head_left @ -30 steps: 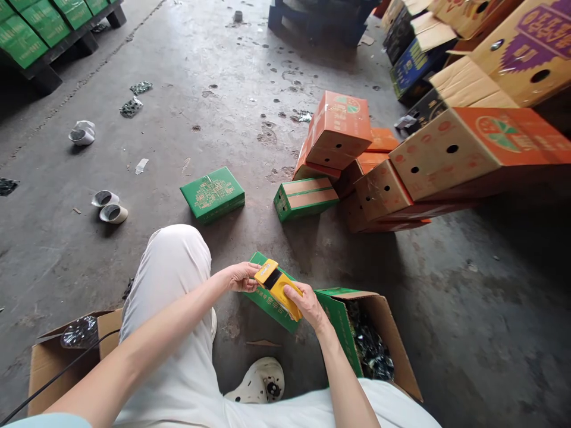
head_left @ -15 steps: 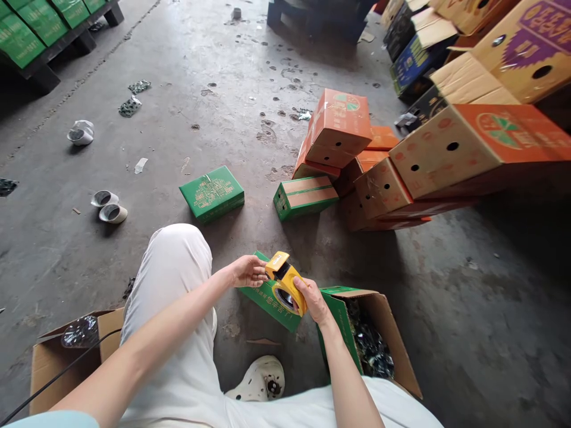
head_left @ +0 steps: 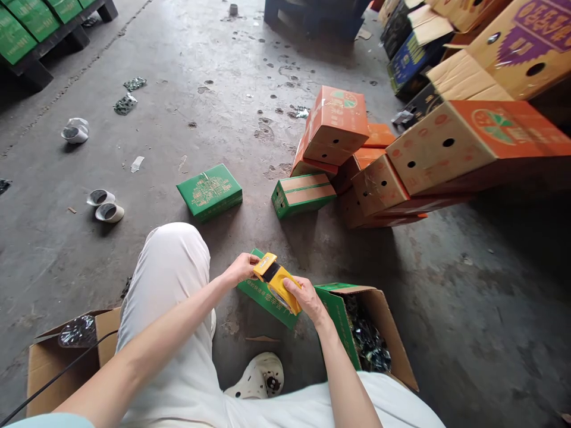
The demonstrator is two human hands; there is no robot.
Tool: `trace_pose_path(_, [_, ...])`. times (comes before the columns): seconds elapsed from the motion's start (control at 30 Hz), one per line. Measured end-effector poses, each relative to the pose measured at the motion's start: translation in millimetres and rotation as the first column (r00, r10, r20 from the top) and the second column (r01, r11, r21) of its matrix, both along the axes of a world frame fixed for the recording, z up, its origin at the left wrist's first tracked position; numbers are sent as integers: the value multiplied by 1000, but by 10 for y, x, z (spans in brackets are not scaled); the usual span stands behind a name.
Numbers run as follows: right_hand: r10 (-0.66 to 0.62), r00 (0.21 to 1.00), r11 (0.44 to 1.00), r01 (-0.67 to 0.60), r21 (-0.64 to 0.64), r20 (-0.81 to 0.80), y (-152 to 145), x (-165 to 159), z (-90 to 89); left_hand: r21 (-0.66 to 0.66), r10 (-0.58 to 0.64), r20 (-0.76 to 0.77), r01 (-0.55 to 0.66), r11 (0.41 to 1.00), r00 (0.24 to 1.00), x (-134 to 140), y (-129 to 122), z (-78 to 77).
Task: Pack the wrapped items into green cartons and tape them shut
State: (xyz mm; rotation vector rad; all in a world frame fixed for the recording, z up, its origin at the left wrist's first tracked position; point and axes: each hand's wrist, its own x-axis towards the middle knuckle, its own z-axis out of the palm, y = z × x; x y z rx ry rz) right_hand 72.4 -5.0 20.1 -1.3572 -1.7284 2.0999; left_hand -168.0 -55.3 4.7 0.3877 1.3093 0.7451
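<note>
My right hand (head_left: 306, 298) is wrapped round the body of a yellow tape dispenser (head_left: 285, 291), thumb on top. At the dispenser's front end, my left hand (head_left: 243, 267) has its fingers drawn together against the edge. Whatever lies between those fingertips is too small to make out. Beneath both hands a green printed carton (head_left: 261, 300) rests on the floor, partly covered by the dispenser. To the right of it stands an open green carton (head_left: 336, 324) with dark, shiny plastic packets (head_left: 368, 339) inside.
Ahead lie a closed green box (head_left: 212, 191) and a second green box (head_left: 304, 195). Orange cartons (head_left: 339, 122) are stacked to the right. Empty tape cores (head_left: 109, 212) lie on the left floor. An open brown box (head_left: 62, 368) with a cable across it stands at lower left.
The dispenser has shifted slightly left and turned, so its round side shows less. My left fingers, looser before, have closed in at its front end. The view has moved slightly.
</note>
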Motion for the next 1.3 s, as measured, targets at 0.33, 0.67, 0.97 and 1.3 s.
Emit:
trace_pose_path(0.33, [75, 994, 996, -78, 37, 79, -34, -116, 238, 65, -20, -164, 31, 997, 986, -192, -36, -20])
trace_pose_path(0.67, [141, 953, 952, -205, 227, 267, -17, 65, 386, 202, 114, -333, -47, 978, 936, -658, -103, 74])
trace_pose_path(0.97, [134, 803, 846, -398, 354, 581, -110, -293, 412, 75, 35, -702, 25, 997, 711, -602, -203, -84])
trace_pose_path(1.3, [164, 610, 820, -522, 237, 776, -95, -556, 497, -48, 65, -714, -141, 989, 697, -431, -105, -566])
